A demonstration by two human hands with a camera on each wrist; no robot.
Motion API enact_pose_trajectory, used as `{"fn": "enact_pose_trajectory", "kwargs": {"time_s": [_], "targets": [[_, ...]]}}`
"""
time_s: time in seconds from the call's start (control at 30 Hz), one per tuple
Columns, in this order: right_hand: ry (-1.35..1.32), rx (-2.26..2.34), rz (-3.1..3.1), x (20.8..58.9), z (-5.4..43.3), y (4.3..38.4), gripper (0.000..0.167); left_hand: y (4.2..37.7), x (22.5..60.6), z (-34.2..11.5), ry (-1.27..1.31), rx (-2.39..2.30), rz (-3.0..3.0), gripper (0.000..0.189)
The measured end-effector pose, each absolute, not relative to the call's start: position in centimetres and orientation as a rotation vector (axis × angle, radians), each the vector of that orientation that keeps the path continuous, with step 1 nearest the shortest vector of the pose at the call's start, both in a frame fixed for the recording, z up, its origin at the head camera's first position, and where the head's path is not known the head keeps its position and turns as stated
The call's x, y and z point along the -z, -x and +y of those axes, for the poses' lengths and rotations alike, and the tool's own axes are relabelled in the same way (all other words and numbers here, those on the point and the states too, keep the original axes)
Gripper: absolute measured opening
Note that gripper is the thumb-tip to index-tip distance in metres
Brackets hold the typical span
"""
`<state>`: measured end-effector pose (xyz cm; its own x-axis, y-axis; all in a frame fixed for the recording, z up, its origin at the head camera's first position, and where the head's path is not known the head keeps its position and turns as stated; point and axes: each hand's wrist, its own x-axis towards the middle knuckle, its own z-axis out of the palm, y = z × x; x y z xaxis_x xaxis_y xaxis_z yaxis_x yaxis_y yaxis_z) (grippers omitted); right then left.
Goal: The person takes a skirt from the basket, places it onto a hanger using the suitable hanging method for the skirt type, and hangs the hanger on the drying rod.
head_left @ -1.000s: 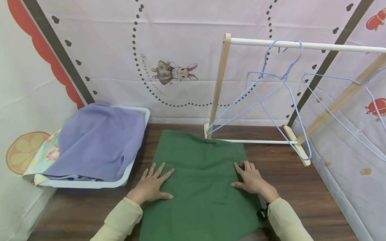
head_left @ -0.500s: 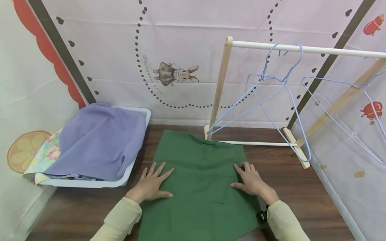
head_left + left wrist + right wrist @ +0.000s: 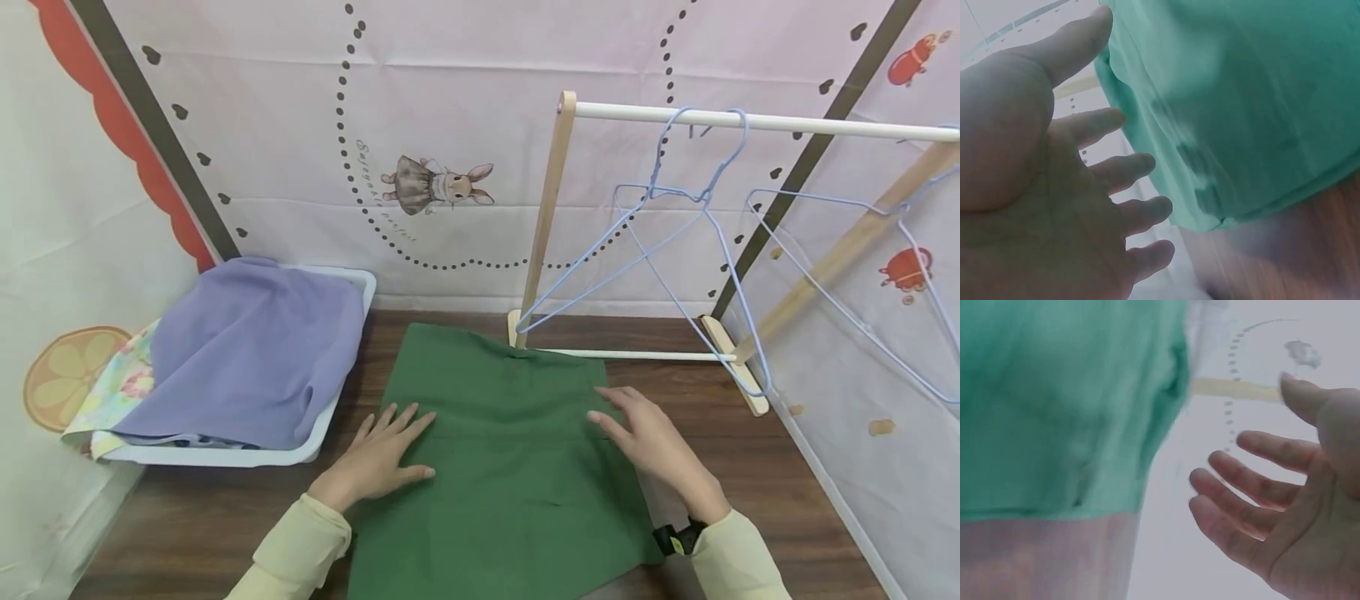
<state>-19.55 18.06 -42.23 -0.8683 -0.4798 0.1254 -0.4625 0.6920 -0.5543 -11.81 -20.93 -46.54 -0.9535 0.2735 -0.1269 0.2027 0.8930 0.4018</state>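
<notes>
A green cloth (image 3: pixel 502 500) lies spread flat on the dark wooden surface in the middle of the head view, with faint creases across it. My left hand (image 3: pixel 378 458) is over its left edge, fingers spread. The left wrist view shows that palm (image 3: pixel 1041 169) with straight, parted fingers beside the green fabric (image 3: pixel 1254 106). On the other side, my right hand (image 3: pixel 660 442) hovers at the cloth's right edge, fingers extended and thumb apart, gripping nothing. In the right wrist view its loosely bent fingers (image 3: pixel 1241 506) stand apart from the cloth.
At left, a white basket (image 3: pixel 300 454) holds a purple cloth (image 3: pixel 255 358) and a flowered one (image 3: pixel 127 383). A wood-and-white rack (image 3: pixel 551 200) stands behind on the right, with several blue hangers (image 3: pixel 720 242) on its bar. Patterned fabric walls (image 3: pixel 450 75) enclose the surface.
My right hand has come off the cloth's right edge, moving slightly right, its fingers straightening. The left hand and the cloth have barely moved.
</notes>
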Motion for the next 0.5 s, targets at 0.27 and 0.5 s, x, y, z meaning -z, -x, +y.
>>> {"fn": "enact_pose_trajectory", "kwargs": {"time_s": [0.27,0.5], "targets": [[0.655,1.506,2.587,39.0,15.5,20.4,0.059,11.6,46.0,-20.9,-0.377,-0.586,2.907,0.078],[0.524,1.762,2.404,36.8,12.8,21.2,0.070,11.1,46.2,-21.1,-0.354,-0.595,2.891,0.078]]}}
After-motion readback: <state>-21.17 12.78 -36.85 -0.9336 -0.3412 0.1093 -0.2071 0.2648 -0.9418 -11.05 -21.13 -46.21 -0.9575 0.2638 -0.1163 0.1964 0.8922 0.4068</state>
